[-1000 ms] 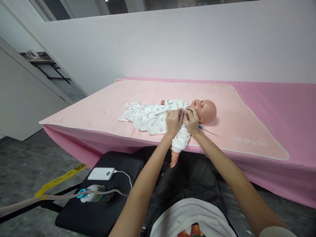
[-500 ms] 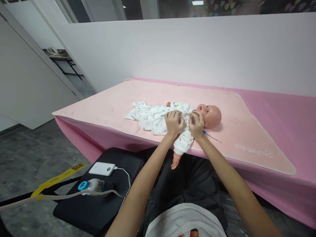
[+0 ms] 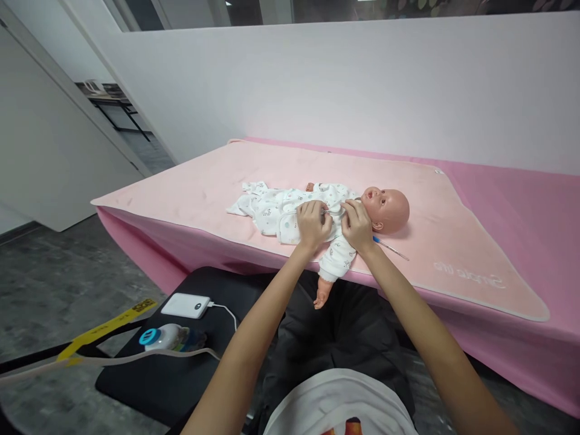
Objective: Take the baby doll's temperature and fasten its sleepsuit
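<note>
1. The fingers of the left hand are curled in close to the thumb at the chest of a white printed baby outfit. Their tips are partly hidden, so I cannot tell whether they pinch the fabric.
2. The fingers of the right hand are bent the same way, touching the outfit near the collar; what sits between their tips cannot be made out. A small gap separates the two hands.
3. The outfit is on a baby doll, which lies on its back with its bald head just beyond the right hand. Its near arm hangs past the table edge between the person's forearms.
4. Near the right wrist lies a slender blue-ended rod.
5. Doll and rod rest on a peach mat with white lettering, spread over a pink tablecloth.
6. Below, to the left, a black seat bears a white power bank with a white cable plugged in, and a blue-capped bottle on its side.
7. Behind the table stands a white wall.
</note>
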Available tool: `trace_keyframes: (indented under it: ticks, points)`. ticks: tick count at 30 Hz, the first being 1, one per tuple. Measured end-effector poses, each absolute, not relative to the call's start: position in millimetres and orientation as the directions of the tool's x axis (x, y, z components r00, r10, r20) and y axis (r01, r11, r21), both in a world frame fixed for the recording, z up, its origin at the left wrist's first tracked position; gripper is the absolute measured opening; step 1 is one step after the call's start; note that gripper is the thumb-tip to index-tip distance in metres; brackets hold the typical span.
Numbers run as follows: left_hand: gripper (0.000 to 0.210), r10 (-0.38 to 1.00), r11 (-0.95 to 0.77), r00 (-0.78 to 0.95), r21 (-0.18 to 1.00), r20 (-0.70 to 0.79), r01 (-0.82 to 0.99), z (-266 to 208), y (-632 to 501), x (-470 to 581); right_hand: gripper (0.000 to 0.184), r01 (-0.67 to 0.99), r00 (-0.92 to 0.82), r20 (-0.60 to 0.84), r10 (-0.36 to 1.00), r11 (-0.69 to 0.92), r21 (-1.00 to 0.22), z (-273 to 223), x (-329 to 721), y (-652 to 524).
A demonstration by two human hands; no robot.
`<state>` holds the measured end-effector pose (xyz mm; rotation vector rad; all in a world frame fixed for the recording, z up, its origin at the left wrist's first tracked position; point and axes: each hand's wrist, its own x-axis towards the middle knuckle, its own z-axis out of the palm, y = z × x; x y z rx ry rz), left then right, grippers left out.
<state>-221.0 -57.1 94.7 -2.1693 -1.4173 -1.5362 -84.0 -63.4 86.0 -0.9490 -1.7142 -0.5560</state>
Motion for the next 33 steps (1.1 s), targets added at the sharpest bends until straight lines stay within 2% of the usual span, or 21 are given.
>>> trace_keyframes:
  ticks: [9,16,24,33]
  points:
    - [0.005,0.598,-0.556,-0.019,0.432,0.801,0.711,92.9,-52.8,-222.1,0.026,0.816,-0.195,0.872,0.45,0.567,-0.11,91.0,-86.7,-65.9]
    - [0.013,0.63,-0.54,-0.057,0.49,0.775,0.685,92.1,-53.5,-224.0,0.02,0.83,-0.189,0.892,0.41,0.553,-0.078,90.8,-90.0,-66.0]
    - [0.011,0.633,-0.555,-0.038,0.488,0.773,0.674,90.7,-54.9,-224.6,0.02,0.848,-0.212,0.885,0.415,0.528,-0.045,90.0,-88.5,-68.4]
    - [0.014,0.641,-0.565,-0.055,0.518,0.766,0.642,90.9,-52.0,-225.5,0.019,0.819,-0.179,0.891,0.417,0.565,-0.1,89.1,-89.3,-68.4]
